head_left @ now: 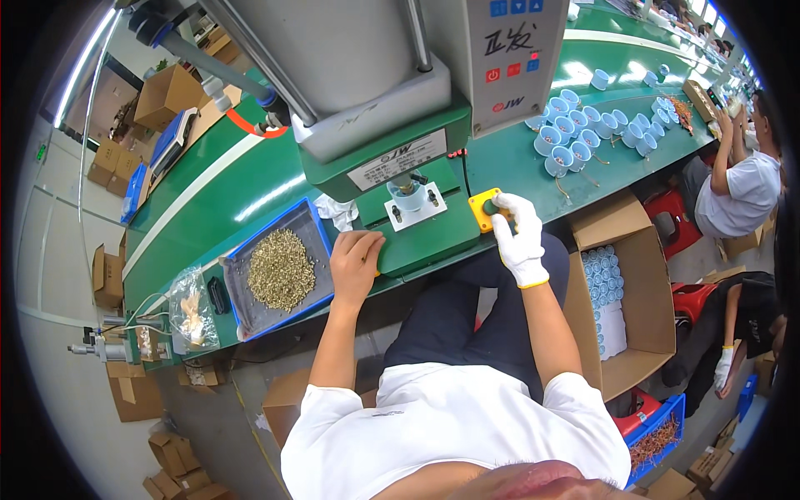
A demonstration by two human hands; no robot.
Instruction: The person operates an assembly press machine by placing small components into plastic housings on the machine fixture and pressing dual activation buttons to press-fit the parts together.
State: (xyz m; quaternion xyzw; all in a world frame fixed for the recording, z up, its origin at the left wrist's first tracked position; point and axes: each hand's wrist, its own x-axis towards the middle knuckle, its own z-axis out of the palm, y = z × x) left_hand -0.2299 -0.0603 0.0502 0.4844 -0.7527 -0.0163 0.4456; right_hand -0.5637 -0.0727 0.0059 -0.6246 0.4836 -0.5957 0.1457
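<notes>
My left hand (357,258) is bare, its fingers bent and held together at the left edge of the green press base (425,237). Whatever they may hold is hidden. A white glove with a yellow cuff covers my right hand (520,242). Its thumb and forefinger close around the dark push button (490,206) on a yellow box (477,218) right of the base. Under the head of the press (392,154), a light blue cup (407,197) stands on a white metal plate (421,215), apart from both hands.
To the left lies a blue-rimmed tray (236,302) of small brass-coloured parts (282,268), beside a clear plastic bag (192,308). Several blue cups (560,158) stand at the right. An open carton (646,308) of cups is beside my right leg; a co-worker (746,187) sits farther right.
</notes>
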